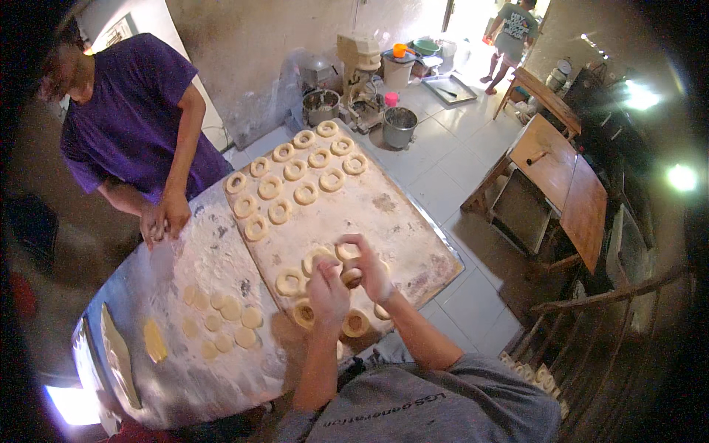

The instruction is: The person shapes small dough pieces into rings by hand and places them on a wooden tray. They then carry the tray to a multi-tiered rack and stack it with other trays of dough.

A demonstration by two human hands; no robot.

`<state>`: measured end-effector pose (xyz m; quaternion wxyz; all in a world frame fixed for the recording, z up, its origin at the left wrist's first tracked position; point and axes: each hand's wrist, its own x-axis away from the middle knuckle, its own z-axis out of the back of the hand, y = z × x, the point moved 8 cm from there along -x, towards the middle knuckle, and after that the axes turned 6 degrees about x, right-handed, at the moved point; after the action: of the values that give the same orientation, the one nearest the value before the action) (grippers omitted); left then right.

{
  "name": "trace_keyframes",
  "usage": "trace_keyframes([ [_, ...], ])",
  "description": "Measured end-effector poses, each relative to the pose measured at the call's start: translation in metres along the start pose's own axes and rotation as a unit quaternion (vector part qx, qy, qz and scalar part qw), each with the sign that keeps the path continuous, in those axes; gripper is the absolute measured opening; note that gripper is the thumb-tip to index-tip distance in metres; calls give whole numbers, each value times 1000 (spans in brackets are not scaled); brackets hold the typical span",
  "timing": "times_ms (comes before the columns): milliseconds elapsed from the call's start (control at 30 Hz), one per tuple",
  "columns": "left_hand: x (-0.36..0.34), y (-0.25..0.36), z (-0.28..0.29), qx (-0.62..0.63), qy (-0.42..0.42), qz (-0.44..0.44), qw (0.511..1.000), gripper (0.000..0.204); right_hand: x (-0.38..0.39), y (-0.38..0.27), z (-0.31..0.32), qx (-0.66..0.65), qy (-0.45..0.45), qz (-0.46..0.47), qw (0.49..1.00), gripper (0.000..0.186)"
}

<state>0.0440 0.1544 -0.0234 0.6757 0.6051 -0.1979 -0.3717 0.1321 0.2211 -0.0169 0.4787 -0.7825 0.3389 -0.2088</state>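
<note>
My left hand (pixel 326 289) and right hand (pixel 371 270) meet over the near end of a floured wooden board (pixel 399 221), fingers closed together on a dough ring (pixel 348 253) held just above it. Several more shaped rings (pixel 288 281) lie on the board around my hands, and a larger group of rings (pixel 295 171) sits in rows at its far end. To my left, the metal table (pixel 185 369) is dusted with flour and carries small flat dough discs (pixel 221 317). Across it, a person in a purple shirt (pixel 133 118) presses both hands together at the table's edge. Farther off on the tiled floor stand a stand mixer (pixel 358 70), a metal pot (pixel 399 127) whose contents I cannot tell, and a second metal bowl (pixel 321 105).
</note>
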Motion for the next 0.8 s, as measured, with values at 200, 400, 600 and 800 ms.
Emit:
trace_keyframes([
  [200,7,26,-78,-77,-79,-16,994,23,25,-27,78,-100,106,8,989,60],
  [400,14,37,-127,-105,-178,20,978,30,52,-41,136,-38,134,-29,990,54],
  [600,31,33,-164,-42,-233,56,970,44,57,-39,159,321,126,-16,939,54],
  [800,17,-4,-148,-343,-231,92,906,64,72,-38,182,586,144,-92,792,66],
])
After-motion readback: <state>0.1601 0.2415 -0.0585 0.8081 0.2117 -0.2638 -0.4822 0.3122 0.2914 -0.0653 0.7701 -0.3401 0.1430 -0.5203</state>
